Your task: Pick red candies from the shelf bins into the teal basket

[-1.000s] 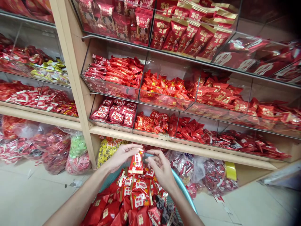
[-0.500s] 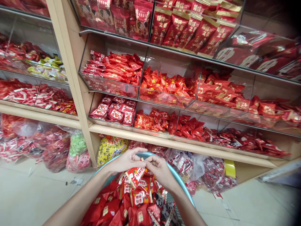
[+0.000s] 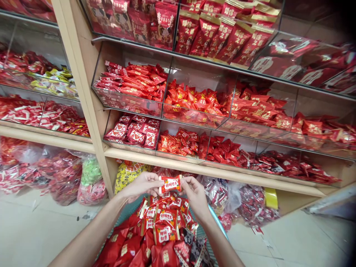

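Both my hands hold one small red and white wrapped candy (image 3: 170, 183) level between them, above a teal basket (image 3: 217, 221) heaped with red candy packets (image 3: 160, 231). My left hand (image 3: 141, 186) pinches the candy's left end with thumb and fingers. My right hand (image 3: 194, 193) pinches its right end. The candy's white label with red characters faces me. Both forearms reach up from the bottom of the view, either side of the heap.
A wooden shelf unit (image 3: 91, 111) carries clear bins of red candy packets (image 3: 194, 100) in several rows. Below the lowest shelf lie plastic bags of sweets: yellow (image 3: 128, 174), green and pink (image 3: 91, 180), red (image 3: 244, 207). Pale tiled floor (image 3: 30, 230) lies left and right.
One second ago the candy hung upright from my left fingers. It dipped to the heap, and now both hands hold it up level by its ends.
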Motion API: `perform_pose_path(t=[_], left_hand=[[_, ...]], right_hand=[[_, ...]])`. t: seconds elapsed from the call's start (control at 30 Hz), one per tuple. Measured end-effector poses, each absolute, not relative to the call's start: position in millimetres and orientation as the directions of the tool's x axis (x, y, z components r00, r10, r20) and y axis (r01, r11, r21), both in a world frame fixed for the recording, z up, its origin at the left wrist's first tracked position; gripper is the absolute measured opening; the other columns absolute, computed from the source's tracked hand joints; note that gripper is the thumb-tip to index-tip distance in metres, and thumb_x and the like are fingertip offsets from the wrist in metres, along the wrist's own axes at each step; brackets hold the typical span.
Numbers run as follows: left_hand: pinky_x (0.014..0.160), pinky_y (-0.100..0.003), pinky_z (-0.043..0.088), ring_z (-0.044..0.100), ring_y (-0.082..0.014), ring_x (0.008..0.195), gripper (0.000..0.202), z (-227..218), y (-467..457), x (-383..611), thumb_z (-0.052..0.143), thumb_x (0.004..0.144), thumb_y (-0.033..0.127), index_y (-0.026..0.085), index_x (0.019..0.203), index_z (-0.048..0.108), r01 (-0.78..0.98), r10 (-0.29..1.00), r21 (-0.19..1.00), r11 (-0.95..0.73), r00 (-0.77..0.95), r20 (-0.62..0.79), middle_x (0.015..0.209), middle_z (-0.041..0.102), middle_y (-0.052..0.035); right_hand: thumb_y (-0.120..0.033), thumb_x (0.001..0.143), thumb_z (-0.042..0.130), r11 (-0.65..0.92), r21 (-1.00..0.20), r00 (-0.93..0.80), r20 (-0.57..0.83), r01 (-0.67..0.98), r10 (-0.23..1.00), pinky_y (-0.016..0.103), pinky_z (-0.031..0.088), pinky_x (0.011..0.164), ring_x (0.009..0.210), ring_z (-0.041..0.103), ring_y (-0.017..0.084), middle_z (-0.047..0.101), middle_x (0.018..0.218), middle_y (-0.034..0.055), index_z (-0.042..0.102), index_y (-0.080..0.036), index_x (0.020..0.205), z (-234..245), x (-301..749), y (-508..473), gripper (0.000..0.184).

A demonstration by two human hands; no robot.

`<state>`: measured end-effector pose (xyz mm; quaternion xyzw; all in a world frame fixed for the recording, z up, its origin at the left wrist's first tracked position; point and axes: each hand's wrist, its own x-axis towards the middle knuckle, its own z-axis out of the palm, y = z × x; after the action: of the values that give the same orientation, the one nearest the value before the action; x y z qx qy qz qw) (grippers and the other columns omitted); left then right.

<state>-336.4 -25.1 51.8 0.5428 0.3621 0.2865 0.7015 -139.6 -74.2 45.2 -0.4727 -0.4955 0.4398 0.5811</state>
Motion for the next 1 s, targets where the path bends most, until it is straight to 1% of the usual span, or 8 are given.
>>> perform_pose_path(t=[0.27,0.37,0.5,0.6,0.7,0.83,0.93,1.0], left_hand=[[0.054,-0.022,0.046,0.062,-0.0127,0.055,0.034,57,-27,-334,0.068,0.069,0.043,0.012,0.066,0.054,0.07,0.799,0.992,0.108,0.588,-0.128,0.062,0.068,-0.0062],[0.055,-0.023,0.047,0.062,-0.0133,0.055,0.034,55,-27,-332,0.066,0.07,0.045,0.012,0.067,0.055,0.091,0.803,0.993,0.075,0.585,-0.114,0.062,0.068,-0.0063],[0.057,-0.024,0.048,0.064,-0.0153,0.063,0.034,54,-27,-328,0.062,0.074,0.045,0.011,0.077,0.062,0.133,0.809,0.991,-0.01,0.583,-0.07,0.071,0.069,-0.0085],[0.053,-0.022,0.046,0.062,-0.0136,0.059,0.033,56,-26,-329,0.06,0.075,0.044,0.011,0.075,0.063,0.142,0.837,0.987,-0.071,0.546,-0.018,0.069,0.068,-0.0078],[0.047,-0.02,0.043,0.057,-0.0107,0.05,0.034,59,-21,-332,0.058,0.077,0.044,0.011,0.069,0.062,0.139,0.908,0.982,-0.129,0.415,0.061,0.061,0.065,-0.0057],[0.051,-0.022,0.044,0.058,-0.0127,0.055,0.034,58,-12,-338,0.058,0.076,0.046,0.013,0.066,0.061,0.086,0.963,0.985,-0.149,0.241,0.124,0.065,0.065,-0.0057],[0.06,-0.023,0.044,0.059,-0.0142,0.063,0.034,52,-8,-340,0.059,0.074,0.045,0.013,0.064,0.06,0.097,0.968,0.983,-0.155,0.214,0.131,0.065,0.064,-0.0045],[0.059,-0.022,0.041,0.057,-0.0141,0.063,0.033,47,-6,-339,0.059,0.074,0.045,0.013,0.064,0.059,0.158,0.956,0.97,-0.185,0.257,0.14,0.063,0.062,-0.003]], right_hand=[[-0.055,0.072,0.06,0.129,-0.983,0.119,0.144,0.128,0.982,0.023,0.04,0.049,0.052,0.046,0.01,0.052,0.061,-0.002,0.054,-0.018,0.069,51,-136,-77,0.038],[-0.054,0.072,0.061,0.098,-0.988,0.111,0.111,0.119,0.988,0.024,0.042,0.049,0.052,0.048,0.011,0.051,0.061,-0.0024,0.054,-0.018,0.07,53,-130,-77,0.037],[-0.049,0.07,0.065,0.088,-0.995,0.142,0.094,0.05,0.985,0.025,0.046,0.05,0.053,0.049,0.011,0.051,0.061,-0.0023,0.055,-0.018,0.068,51,-118,-74,0.033],[-0.044,0.065,0.069,0.057,-0.998,0.148,0.053,-0.028,0.988,0.026,0.049,0.05,0.051,0.047,0.011,0.049,0.058,-0.0033,0.055,-0.018,0.065,48,-115,-73,0.03],[-0.039,0.065,0.069,-0.008,-0.996,0.076,-0.014,-0.086,0.997,0.027,0.052,0.053,0.051,0.049,0.009,0.053,0.06,-0.0033,0.055,-0.018,0.065,46,-124,-75,0.025],[-0.033,0.067,0.066,-0.042,-0.997,-0.049,-0.039,-0.061,0.998,0.025,0.052,0.052,0.05,0.049,0.008,0.053,0.059,-0.0047,0.055,-0.018,0.064,42,-149,-83,0.02],[-0.029,0.067,0.062,-0.079,-0.997,-0.122,-0.079,0.005,0.989,0.024,0.05,0.049,0.048,0.05,0.008,0.053,0.058,-0.0052,0.052,-0.018,0.063,35,-166,-89,0.015],[-0.024,0.067,0.058,-0.091,-0.994,-0.146,-0.099,0.064,0.984,0.022,0.047,0.046,0.046,0.053,0.009,0.053,0.056,-0.0054,0.049,-0.018,0.061,30,-173,-93,0.012]])
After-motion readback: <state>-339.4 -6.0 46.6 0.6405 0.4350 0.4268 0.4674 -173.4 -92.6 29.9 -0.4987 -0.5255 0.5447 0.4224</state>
